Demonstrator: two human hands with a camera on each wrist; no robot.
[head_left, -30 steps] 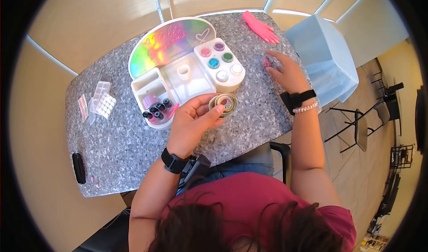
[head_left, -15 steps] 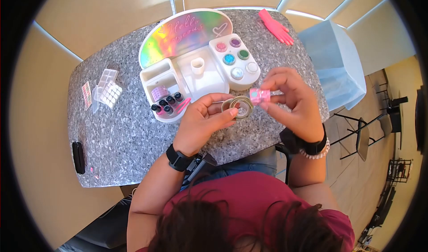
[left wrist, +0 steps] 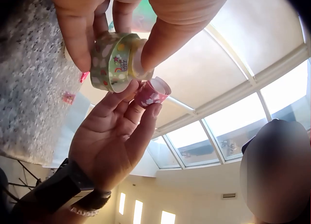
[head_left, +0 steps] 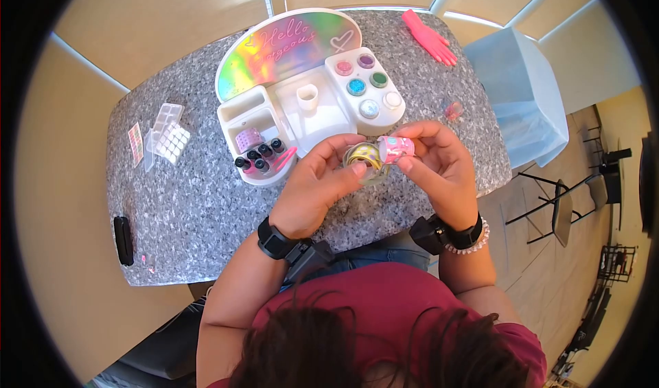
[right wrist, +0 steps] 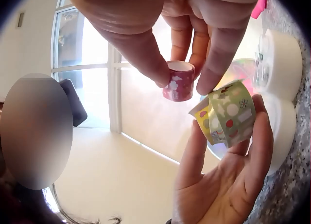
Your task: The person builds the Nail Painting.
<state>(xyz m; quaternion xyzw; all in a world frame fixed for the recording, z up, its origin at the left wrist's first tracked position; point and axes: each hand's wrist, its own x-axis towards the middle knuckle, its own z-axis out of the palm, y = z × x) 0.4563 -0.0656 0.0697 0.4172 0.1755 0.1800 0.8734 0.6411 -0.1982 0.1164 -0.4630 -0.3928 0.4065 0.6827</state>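
My left hand (head_left: pixel 305 192) grips a green patterned ring-shaped roll (right wrist: pixel 235 110) with its thumb and fingers. Nested inside it, and partly sticking out, is a yellow patterned roll (right wrist: pixel 203 122). Between thumb and fingers, my right hand (head_left: pixel 443 172) pinches a smaller pink roll (right wrist: pixel 179 85) with white print, its hollow end showing in the right wrist view. The pink roll is right beside the rim of the green and yellow rolls, above the near part of the speckled table (head_left: pixel 185 223).
A white organiser (head_left: pixel 302 123) with a rainbow backboard holds black-capped bottles (head_left: pixel 259 156) and several glitter pots (head_left: pixel 356 86). Beyond lies a pink glove-like hand (head_left: pixel 429 38); at right is a small pink item (head_left: pixel 453 110). Clear trays (head_left: pixel 168 130) and a black case (head_left: pixel 123 240) lie left.
My right hand has picked the pink roll up from the table's right side and brought it to the left hand. The yellow roll now tilts out of the green one.
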